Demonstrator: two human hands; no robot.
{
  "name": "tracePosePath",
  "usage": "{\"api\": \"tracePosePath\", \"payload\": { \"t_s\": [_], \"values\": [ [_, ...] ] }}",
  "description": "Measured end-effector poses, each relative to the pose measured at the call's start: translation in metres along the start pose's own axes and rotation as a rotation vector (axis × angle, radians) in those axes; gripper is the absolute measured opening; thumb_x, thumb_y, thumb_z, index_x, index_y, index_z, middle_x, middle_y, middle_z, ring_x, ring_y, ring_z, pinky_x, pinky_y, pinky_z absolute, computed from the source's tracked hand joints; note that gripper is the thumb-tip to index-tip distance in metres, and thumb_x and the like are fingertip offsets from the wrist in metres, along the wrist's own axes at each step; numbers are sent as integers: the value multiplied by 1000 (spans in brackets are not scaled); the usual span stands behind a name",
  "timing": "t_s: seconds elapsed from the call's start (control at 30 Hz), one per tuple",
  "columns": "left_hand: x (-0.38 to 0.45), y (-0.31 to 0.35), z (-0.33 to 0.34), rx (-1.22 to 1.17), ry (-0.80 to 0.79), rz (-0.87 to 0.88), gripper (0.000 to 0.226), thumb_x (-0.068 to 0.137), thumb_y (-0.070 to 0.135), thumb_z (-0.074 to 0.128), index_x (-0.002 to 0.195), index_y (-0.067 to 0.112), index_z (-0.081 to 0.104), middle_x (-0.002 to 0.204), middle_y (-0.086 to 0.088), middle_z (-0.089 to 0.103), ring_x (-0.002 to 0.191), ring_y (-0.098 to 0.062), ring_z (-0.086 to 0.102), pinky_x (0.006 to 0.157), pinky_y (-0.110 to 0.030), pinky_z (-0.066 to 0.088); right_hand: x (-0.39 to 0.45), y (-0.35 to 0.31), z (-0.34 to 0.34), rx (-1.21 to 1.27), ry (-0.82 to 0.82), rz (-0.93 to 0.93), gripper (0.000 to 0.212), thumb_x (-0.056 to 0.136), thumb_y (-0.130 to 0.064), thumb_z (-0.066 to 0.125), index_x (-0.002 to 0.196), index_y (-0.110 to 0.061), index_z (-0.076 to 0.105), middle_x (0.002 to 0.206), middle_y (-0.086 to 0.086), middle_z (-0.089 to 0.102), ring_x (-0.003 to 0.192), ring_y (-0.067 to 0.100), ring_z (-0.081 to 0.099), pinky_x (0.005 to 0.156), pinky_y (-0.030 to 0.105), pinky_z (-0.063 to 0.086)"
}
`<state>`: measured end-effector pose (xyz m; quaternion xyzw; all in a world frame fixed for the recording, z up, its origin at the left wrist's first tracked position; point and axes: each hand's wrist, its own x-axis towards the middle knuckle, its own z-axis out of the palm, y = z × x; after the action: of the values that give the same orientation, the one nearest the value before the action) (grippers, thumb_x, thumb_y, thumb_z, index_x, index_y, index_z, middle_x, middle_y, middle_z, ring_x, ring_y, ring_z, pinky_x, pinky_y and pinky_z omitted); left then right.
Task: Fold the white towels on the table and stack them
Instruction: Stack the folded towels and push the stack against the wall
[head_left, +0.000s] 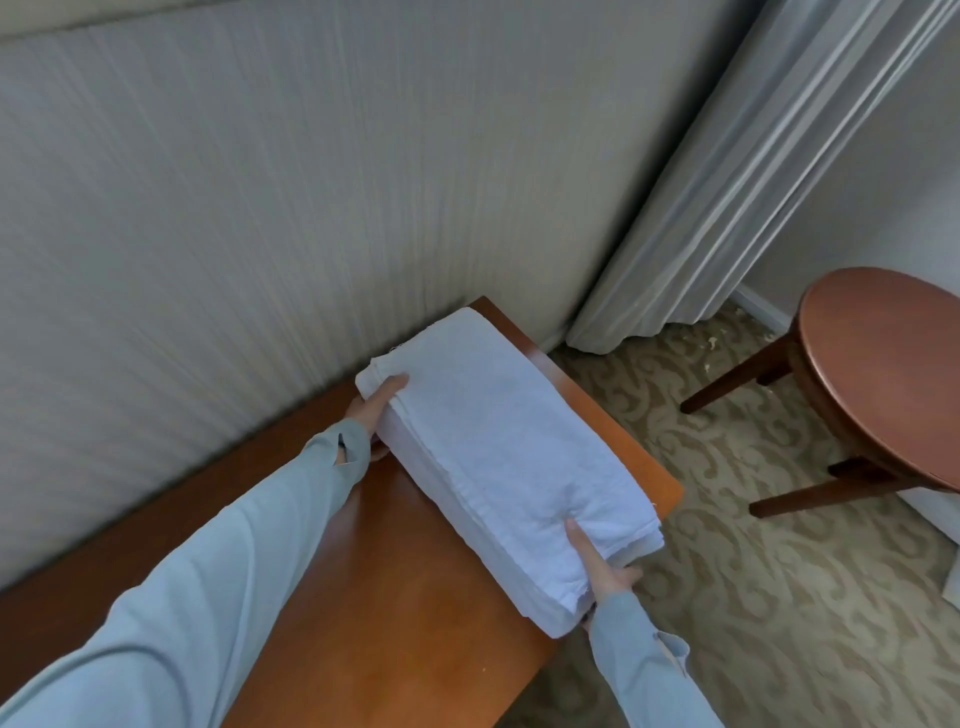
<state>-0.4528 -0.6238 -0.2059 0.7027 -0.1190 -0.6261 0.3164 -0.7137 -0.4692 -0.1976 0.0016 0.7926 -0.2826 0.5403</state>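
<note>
1. Head view: left hand (375, 410) grips the far end of the stack of folded white towels (498, 457), thumb on top, fingers under.
2. Right hand (605, 564) grips the near end likewise, thumb lying on the top towel.
3. Stack sits at the right end of the wooden bench (363, 597), its near corner past the bench edge.
4. Both sleeves light blue.
5. Beyond: striped wall (208, 208), curtain (727, 182), patterned carpet (753, 597), round wooden stool (883, 374).
</note>
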Motion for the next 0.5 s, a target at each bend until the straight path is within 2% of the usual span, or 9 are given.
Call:
{"api": "tracePosePath", "payload": {
  "t_s": [0.07,0.13,0.2,0.27,0.33,0.4,0.43,0.47,0.5],
  "values": [
    [6,-7,1,-31,9,20,74,71,54,67,134,27,42,122,-1,50,111,-23,49,91,-38,45,4,-3,1,-19,-8,-11,117,66,-40,81,147,-13,1,149,15,27,136,36,31,110,50,28],
    [8,-11,3,-44,24,21,65,73,51,65,130,25,47,115,-1,52,104,-22,50,88,-36,46,3,-7,3,-43,-29,-23,115,69,-40,79,147,-10,-1,149,16,27,136,36,30,111,48,27],
    [6,-8,2,-37,17,15,63,69,49,67,123,23,48,116,-2,53,106,-23,52,88,-35,48,5,-9,3,-70,-26,-20,117,68,-42,79,147,-8,-1,148,18,27,135,37,31,111,48,27],
    [7,-5,-2,-43,-6,-15,66,64,47,70,120,20,49,120,-4,55,109,-23,55,93,-36,50,6,-11,1,-94,-20,2,119,67,-45,79,147,-6,-1,149,19,25,136,37,30,111,48,26],
    [6,-1,-6,-55,-26,-44,66,66,41,71,124,18,49,115,-5,58,104,-22,57,91,-36,52,6,-10,-1,-106,-73,36,132,53,-55,83,148,-6,6,148,18,29,134,36,34,112,47,29],
    [1,2,-9,-64,-35,-67,63,68,36,71,124,17,49,106,-5,58,94,-20,58,81,-34,53,17,-2,-8,-70,-176,28,152,17,-66,85,144,-7,26,141,16,43,126,34,46,108,48,36],
    [-2,2,-11,-62,-46,-84,65,67,35,71,125,17,48,108,-5,57,94,-20,57,77,-33,53,25,2,-12,-57,-208,27,155,5,-66,84,140,-6,34,136,15,49,121,33,51,106,46,40],
    [-6,2,-16,-60,-54,-103,69,65,34,72,127,18,47,115,-5,56,99,-22,56,75,-33,51,25,2,-14,-58,-237,45,150,4,-64,85,134,-5,41,131,15,54,117,32,54,104,45,42],
    [-9,0,-22,-56,-67,-125,74,63,34,72,130,20,44,123,-6,53,105,-24,54,75,-34,50,19,-1,-16,-58,-268,59,139,11,-60,88,130,-4,45,127,14,57,115,31,56,101,43,44]
  ]
}}
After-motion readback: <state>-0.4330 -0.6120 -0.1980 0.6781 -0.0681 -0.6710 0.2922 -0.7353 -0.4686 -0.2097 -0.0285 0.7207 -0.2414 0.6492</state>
